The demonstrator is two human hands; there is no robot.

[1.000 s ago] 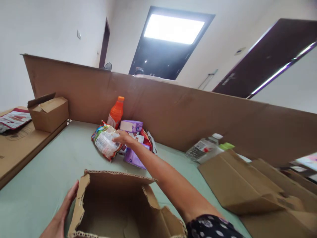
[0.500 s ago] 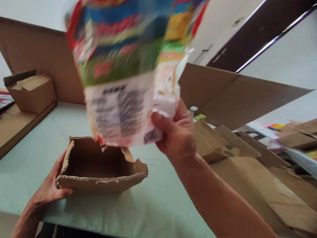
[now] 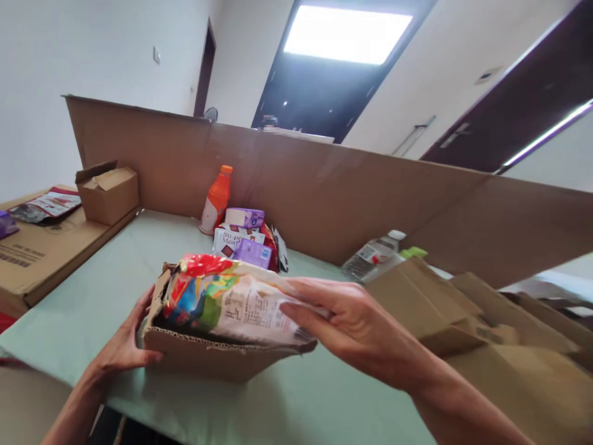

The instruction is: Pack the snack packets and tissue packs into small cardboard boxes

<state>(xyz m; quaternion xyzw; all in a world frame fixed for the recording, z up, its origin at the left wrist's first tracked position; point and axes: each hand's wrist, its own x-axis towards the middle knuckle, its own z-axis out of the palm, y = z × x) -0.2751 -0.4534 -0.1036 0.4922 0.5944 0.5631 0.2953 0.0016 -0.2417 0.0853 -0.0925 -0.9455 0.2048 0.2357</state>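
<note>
1 head-worn camera looks forward and down from above the green-covered table's (image 3: 352, 395) near edge, close over the left hand (image 3: 123, 352) and right hand (image 3: 347, 315), tilted, reaching past the cardboard panel (image 3: 352, 191) to the handled dark door (image 3: 523, 93).

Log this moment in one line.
left grip: against box | right grip: holding bag | bag: at box opening | bottle: beyond box

A pale green bench (image 3: 352, 395) spreads below both hands, left (image 3: 125, 346) and right (image 3: 347, 312). Past them runs a cardboard screen (image 3: 347, 191). Beyond the left hand, a white wall (image 3: 102, 68) bears a switch (image 3: 156, 55); beyond the right, a bright pane (image 3: 347, 34) tops a dark panel (image 3: 319, 93), with a brown door (image 3: 514, 105) further right.
</note>
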